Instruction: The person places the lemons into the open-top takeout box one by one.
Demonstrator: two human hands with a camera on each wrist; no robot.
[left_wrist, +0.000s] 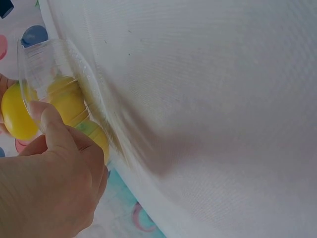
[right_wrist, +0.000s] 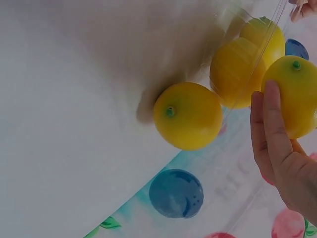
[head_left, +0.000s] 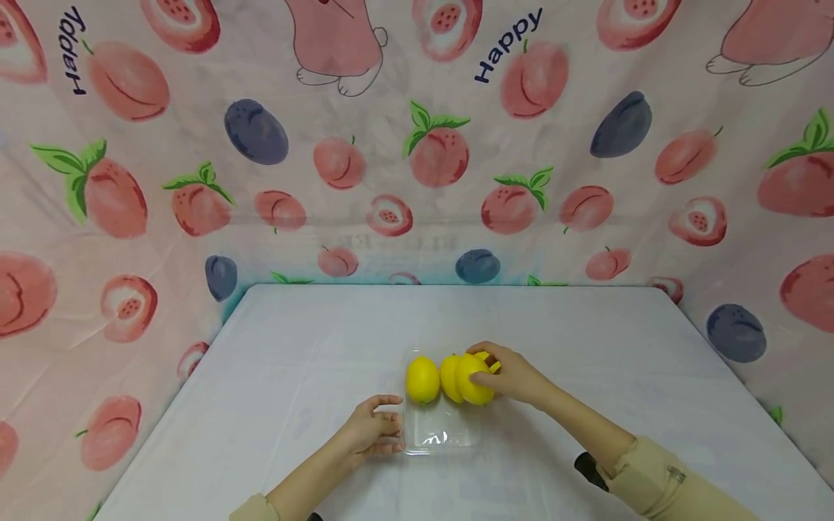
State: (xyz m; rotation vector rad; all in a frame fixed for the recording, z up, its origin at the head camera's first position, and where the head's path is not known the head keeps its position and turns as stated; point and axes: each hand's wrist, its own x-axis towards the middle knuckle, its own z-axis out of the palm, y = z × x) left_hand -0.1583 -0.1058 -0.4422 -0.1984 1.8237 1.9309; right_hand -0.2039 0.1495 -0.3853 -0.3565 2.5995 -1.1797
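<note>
My right hand [head_left: 511,373] grips a yellow lemon [head_left: 474,379] with its fingers and thumb, over the right side of a clear plastic box [head_left: 449,434]. Two more lemons lie in the far part of the box, one at the left [head_left: 423,380] and one beside it [head_left: 449,378], partly covered by the held lemon. A further lemon [right_wrist: 188,116] rests on the table outside the box, largely hidden behind the right hand in the head view. My left hand [head_left: 374,430] holds the box by its left side, thumb near the rim in the left wrist view.
The white table [head_left: 313,325] stretches around the box on all sides. Behind it hangs a backdrop [head_left: 384,116] printed with peaches and dark blue fruit, which also runs along the table's left and right edges.
</note>
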